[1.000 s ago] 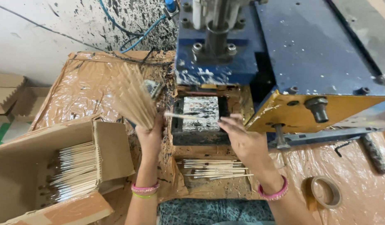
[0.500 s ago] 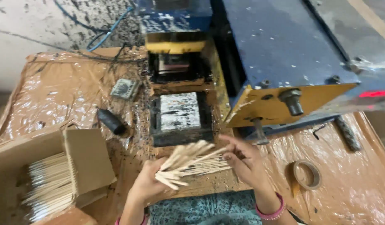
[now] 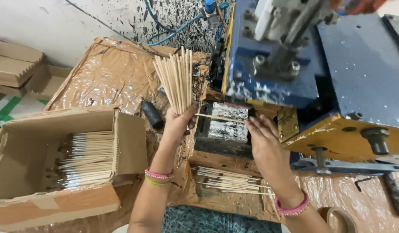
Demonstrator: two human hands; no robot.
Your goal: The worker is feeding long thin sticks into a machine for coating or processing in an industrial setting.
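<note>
My left hand point(image 3: 177, 123) grips a fanned bundle of thin wooden sticks point(image 3: 175, 77), held upright left of the machine. My right hand point(image 3: 262, 138) pinches one single stick point(image 3: 216, 117) that lies level across the front of a paint-spattered black block point(image 3: 225, 127), its other end by my left thumb. A loose pile of sticks point(image 3: 227, 181) rests on the board below my right wrist. Above the block stands the blue press head point(image 3: 275, 60) of the machine.
An open cardboard box point(image 3: 57, 164) at the left holds several dark-tipped sticks in rows. A small black bottle point(image 3: 152, 114) lies behind the box. A yellow machine panel with a knob point(image 3: 374, 140) juts out right. A tape roll point(image 3: 339, 218) sits at bottom right. Plastic sheeting point(image 3: 109, 73) covers the bench.
The bundle, held low and level in both hands half a second ago, is now raised upright in my left hand. My right hand has drawn out one stick and brought it to the block.
</note>
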